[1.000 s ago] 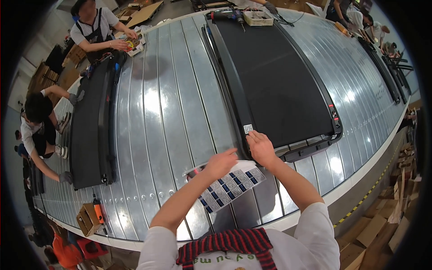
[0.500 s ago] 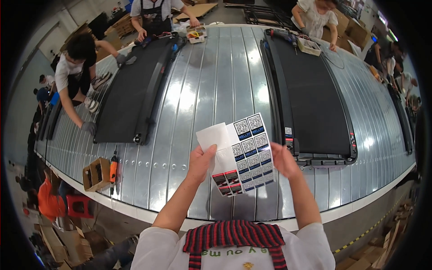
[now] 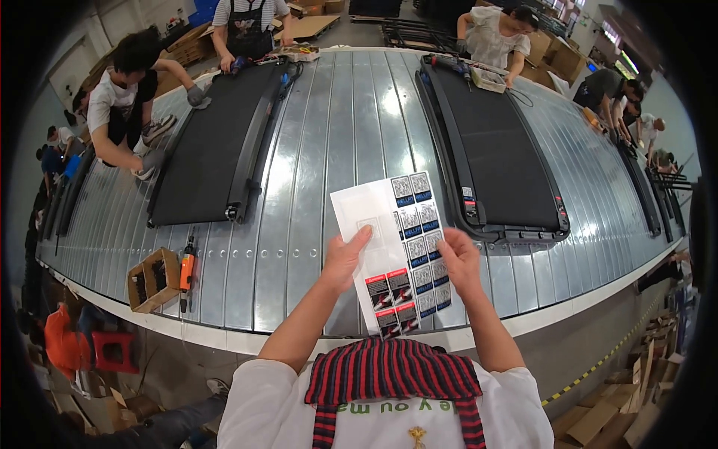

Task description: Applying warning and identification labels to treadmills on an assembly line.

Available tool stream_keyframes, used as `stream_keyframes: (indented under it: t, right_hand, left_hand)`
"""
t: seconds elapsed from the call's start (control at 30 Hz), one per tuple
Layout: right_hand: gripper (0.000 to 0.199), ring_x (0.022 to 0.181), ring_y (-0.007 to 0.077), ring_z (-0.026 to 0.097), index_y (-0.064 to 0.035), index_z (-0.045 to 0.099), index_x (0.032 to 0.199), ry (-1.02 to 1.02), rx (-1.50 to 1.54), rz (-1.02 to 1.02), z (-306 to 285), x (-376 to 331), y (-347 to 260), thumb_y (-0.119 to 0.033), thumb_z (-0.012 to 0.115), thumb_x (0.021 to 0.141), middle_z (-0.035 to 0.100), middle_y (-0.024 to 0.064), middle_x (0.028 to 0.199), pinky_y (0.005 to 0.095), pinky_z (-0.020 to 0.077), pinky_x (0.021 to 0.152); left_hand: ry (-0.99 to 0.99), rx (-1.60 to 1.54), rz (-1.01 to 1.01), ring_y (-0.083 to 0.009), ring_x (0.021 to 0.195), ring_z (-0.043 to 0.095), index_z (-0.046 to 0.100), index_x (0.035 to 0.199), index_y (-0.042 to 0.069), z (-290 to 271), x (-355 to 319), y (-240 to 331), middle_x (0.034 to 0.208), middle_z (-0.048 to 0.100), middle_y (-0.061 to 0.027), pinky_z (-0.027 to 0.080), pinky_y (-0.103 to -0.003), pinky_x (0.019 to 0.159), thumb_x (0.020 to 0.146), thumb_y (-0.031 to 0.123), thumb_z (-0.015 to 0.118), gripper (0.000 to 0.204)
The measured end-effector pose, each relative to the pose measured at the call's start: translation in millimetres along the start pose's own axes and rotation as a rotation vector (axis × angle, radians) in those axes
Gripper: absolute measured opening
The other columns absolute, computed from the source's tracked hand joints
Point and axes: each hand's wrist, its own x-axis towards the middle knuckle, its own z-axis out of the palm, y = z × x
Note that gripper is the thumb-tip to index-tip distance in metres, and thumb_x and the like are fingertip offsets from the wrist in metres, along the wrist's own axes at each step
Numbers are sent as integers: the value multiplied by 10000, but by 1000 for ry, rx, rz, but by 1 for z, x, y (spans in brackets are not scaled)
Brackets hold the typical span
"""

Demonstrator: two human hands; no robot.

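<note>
My left hand (image 3: 345, 258) is closed on a white sticker sheet (image 3: 363, 200), thumb on its blank upper part. Several red-and-black stickers (image 3: 390, 298) fill this sheet's lower part. A second sheet, with rows of blue-and-black QR-code stickers (image 3: 424, 217), shows partly from behind it at the right. My right hand (image 3: 460, 258) has its fingers closed at that sheet's right edge. Both sheets are above the metal table, near my chest. To the right lies a black treadmill deck (image 3: 505, 150), with small stickers (image 3: 468, 198) on its near left corner.
Another treadmill deck (image 3: 217, 150) lies at the left, where a gloved person (image 3: 123, 105) crouches. Near the front left edge are a cardboard box of small parts (image 3: 153, 280) and an orange power screwdriver (image 3: 188, 269). Two people stand across the slatted metal table (image 3: 344, 127).
The QR-code sheet now shows less beside the other sheet, whose blank part shows more. My right fingers have come onto the sheet edge. The whole view has shifted slightly.
</note>
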Motion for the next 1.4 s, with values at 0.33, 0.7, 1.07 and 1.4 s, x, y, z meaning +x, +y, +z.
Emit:
stream_keyframes:
  t: [0.33,0.7,1.07,1.4]
  right_hand:
    - [133,731,70,539,-25,562,913,-228,213,368,72,-45,-31,-78,608,800,587,13,812,204,429,659]
    - [104,632,61,532,-6,542,844,19,166,138,101,-30,-47,-91,593,811,581,11,739,186,424,578]
    - [91,622,117,546,1,542,800,-344,-172,-202,114,-42,-55,-51,610,771,551,58,702,246,445,560]
    - [147,582,140,553,22,513,762,-473,-225,-230,75,-37,-52,-94,603,760,574,98,683,263,457,539]
  left_hand:
    - [-47,64,39,-151,863,567,538,1064,-48,-21,-8,10,979,597,-93,455,-276,763,812,272,620,416]
    - [-112,200,43,-127,846,548,546,1062,-52,-34,-26,14,980,597,-84,442,-257,757,793,324,643,473]
    - [155,501,262,-101,775,548,605,968,-34,-29,-52,9,870,625,-64,440,-240,690,837,348,569,406]
    - [114,490,276,-81,725,535,593,936,-20,12,-62,-13,799,607,-25,436,-229,637,834,336,585,370]
